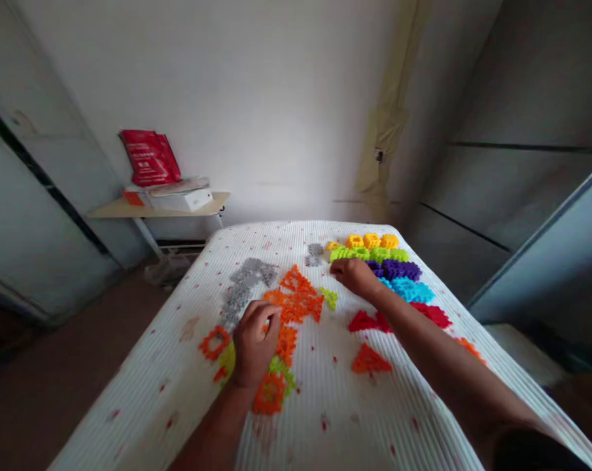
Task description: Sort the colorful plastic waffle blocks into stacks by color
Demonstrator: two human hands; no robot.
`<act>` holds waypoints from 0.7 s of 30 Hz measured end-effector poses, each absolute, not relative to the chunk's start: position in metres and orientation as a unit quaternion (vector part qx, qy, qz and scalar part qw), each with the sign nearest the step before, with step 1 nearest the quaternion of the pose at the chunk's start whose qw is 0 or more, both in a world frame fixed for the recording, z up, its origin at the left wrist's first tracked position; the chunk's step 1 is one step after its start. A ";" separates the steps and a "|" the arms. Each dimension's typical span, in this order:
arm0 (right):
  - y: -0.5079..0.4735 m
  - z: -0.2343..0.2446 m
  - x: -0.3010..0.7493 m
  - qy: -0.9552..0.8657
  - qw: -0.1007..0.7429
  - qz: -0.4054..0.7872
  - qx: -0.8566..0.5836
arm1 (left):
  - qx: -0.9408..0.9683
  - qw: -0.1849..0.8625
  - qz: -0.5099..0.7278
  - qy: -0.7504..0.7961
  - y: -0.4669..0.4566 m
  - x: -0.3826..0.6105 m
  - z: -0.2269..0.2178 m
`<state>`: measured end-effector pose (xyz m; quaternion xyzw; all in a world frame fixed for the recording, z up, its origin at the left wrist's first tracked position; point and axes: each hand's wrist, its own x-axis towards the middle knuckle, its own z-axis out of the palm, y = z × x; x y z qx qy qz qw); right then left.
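A dark sleeve [526,448] lies nearest; its right grip [355,275] curls beside lime pieces [357,253], and whether it grasps any, I cannot tell. Orange pieces [300,302] lie just beyond the curled left grip [257,340], contents equally unclear. Light fingertips should spare the purple pieces [401,269] just right of the right grip.

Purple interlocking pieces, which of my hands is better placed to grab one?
Probably your right hand: it is close beside the purple interlocking pieces, while your left hand is farther away, near the orange interlocking pieces.
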<state>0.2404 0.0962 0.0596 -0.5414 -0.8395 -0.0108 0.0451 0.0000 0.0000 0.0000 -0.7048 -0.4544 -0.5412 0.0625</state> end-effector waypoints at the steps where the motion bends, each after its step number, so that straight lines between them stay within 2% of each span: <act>1: 0.098 0.059 0.242 -0.843 0.036 -0.005 -0.537 | -0.705 0.064 -0.541 -0.454 -0.002 0.000 0.002; 10: 0.089 0.026 0.223 -0.834 -0.025 0.011 -0.552 | -0.708 0.052 -0.542 -0.450 -0.005 0.003 0.006; 21: 0.105 0.026 0.220 -0.789 0.028 0.053 -0.612 | -0.706 0.053 -0.541 -0.454 -0.004 0.002 0.006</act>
